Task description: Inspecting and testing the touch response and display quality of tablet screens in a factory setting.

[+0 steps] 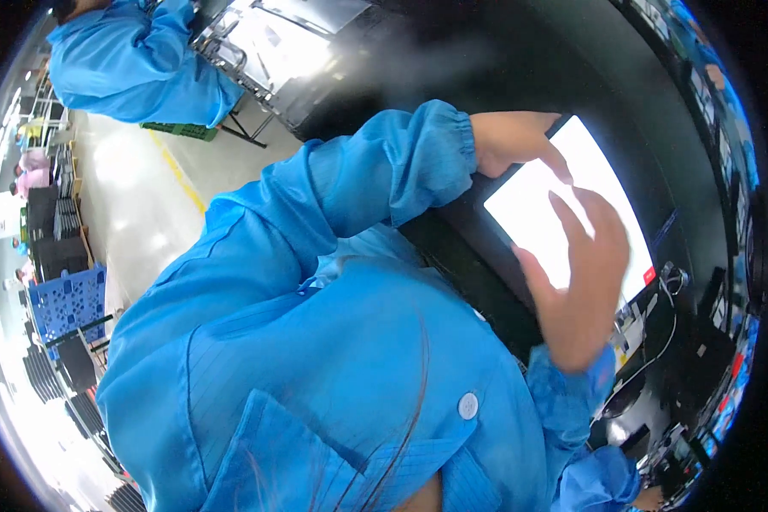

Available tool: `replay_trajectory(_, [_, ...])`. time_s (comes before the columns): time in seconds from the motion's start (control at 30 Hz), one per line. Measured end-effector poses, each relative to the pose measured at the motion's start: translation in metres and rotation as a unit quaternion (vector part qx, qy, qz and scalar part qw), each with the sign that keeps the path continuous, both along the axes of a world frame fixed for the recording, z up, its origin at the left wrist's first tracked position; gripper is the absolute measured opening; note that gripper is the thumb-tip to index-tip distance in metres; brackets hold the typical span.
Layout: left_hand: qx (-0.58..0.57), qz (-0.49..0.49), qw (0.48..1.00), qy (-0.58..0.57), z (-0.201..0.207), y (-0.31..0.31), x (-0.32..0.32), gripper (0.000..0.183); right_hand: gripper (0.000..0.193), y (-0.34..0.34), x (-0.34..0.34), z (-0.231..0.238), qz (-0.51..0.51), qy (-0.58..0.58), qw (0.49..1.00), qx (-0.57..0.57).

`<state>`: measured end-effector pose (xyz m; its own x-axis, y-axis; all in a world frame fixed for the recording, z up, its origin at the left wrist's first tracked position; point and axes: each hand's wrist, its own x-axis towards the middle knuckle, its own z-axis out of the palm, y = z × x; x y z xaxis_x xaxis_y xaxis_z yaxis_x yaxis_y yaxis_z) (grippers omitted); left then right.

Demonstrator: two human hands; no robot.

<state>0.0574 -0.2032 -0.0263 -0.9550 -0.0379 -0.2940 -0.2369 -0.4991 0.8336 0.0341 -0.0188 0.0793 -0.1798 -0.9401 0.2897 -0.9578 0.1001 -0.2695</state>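
A flat panel, glowing white inside a dark border (495, 205), lies on a black work surface, with a small red patch at one corner. My left hand (516, 143) reaches over the panel's left edge with a finger stretched onto the bright area; its other fingers are partly hidden. Over the panel's middle and near side is my right hand (584, 273), slightly blurred, its thumb and fingers spread and nothing visible between them. The fingertips of both hands come close together over the white area. Whether they touch the surface I cannot tell.
White cables (674, 294) run beside the panel's red corner. A co-worker's blue sleeve (136, 64) is at the upper left, near a shiny metal frame (269, 43). Another blue sleeve (602, 480) shows at the lower right. A blue perforated crate (68, 303) stands far left.
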Motion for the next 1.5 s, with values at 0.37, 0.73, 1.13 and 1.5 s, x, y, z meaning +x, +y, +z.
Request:
replay_trajectory(0.37, [-0.126, 0.181, 0.973, -0.070, 0.019, 0.009, -0.001, 0.054, 0.048, 0.083, -0.045, -0.005, -0.209, -0.119, 0.970, 0.019])
replay_trajectory(0.73, [-0.133, 0.152, 0.975, -0.087, 0.042, 0.021, 0.002, 0.052, 0.059, 0.032, -0.139, 0.007, -0.093, -0.559, 0.823, -0.042])
replay_trajectory(1.13, [0.039, 0.136, 0.986, -0.088, 0.044, 0.012, -0.003, 0.053, 0.034, 0.101, -0.099, 0.022, -0.193, -0.185, 0.962, 0.049])
replay_trajectory(1.5, [-0.176, 0.150, 0.973, -0.019, 0.029, 0.012, 0.007, 0.050, 0.026, 0.083, 0.009, -0.013, -0.066, -0.211, 0.975, 0.012])
